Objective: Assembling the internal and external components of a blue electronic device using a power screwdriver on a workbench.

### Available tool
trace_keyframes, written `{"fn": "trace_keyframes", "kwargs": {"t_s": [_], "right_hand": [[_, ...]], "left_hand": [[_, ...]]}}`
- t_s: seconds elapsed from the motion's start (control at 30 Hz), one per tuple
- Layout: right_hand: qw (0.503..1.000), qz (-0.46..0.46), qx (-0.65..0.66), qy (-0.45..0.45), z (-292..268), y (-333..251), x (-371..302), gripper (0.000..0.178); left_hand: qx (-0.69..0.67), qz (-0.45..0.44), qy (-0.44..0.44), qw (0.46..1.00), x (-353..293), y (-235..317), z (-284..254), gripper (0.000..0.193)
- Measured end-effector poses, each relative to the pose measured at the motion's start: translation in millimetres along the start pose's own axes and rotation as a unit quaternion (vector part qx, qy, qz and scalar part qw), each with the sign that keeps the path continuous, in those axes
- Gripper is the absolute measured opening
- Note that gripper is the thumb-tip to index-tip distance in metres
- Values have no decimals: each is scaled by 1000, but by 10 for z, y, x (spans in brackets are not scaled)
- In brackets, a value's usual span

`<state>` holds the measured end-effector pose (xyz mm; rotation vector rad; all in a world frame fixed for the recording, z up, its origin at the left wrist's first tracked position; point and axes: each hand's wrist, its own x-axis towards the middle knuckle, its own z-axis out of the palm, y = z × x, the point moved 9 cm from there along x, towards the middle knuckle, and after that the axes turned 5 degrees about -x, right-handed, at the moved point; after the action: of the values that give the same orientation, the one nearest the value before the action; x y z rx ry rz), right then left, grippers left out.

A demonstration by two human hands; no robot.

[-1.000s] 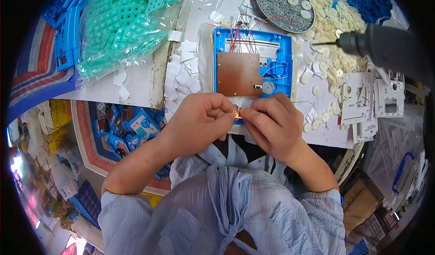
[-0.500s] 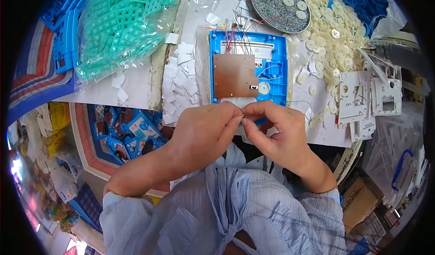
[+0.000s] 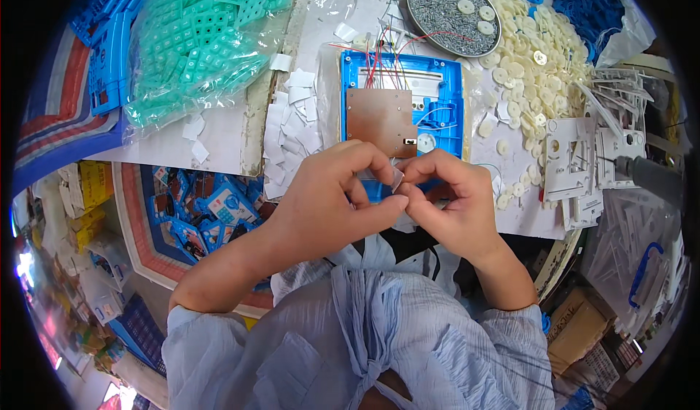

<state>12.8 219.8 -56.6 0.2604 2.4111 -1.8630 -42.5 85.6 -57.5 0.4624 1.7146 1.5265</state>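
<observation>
Close together over the near edge of a blue plastic casing (image 3: 456, 93), my two hands meet at a small pale strip (image 3: 397, 180). My right hand (image 3: 456, 202) pinches the strip between thumb and fingertips. Touching or nearly touching its upper end is the index finger of my left hand (image 3: 332, 191), whose thumb stretches apart toward the right hand. A brown circuit board (image 3: 379, 115) lies in the casing, with thin red and pale wires (image 3: 379, 67) running out at its far side. The casing's near part is hidden by my hands.
White paper pieces (image 3: 292, 133) lie left of the casing, below bagged green keypads (image 3: 211, 53). A round tray of screws (image 3: 445, 20) and cream discs (image 3: 525, 89) sit at the far right. An electric screwdriver (image 3: 652, 178) hangs near white plastic frames (image 3: 569, 155).
My left hand has loosened from a tight pinch, its thumb and index finger moving apart. The pale strip now shows between the hands. The screwdriver on the right has swung nearer.
</observation>
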Motion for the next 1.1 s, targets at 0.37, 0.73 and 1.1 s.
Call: {"fn": "trace_keyframes", "kwargs": {"t_s": [0.37,0.73,1.1], "right_hand": [[995,-78,-54,-26,-23,-139,65,11],[971,-98,-219,23,12,-193,36,12],[917,-230,-325,31,110,-368,-130,22]], "left_hand": [[-117,-154,-38,980,27,-227,-5,9],[168,119,86,975,6,77,-163,12],[437,377,-58,815,-89,275,72,29]]}}
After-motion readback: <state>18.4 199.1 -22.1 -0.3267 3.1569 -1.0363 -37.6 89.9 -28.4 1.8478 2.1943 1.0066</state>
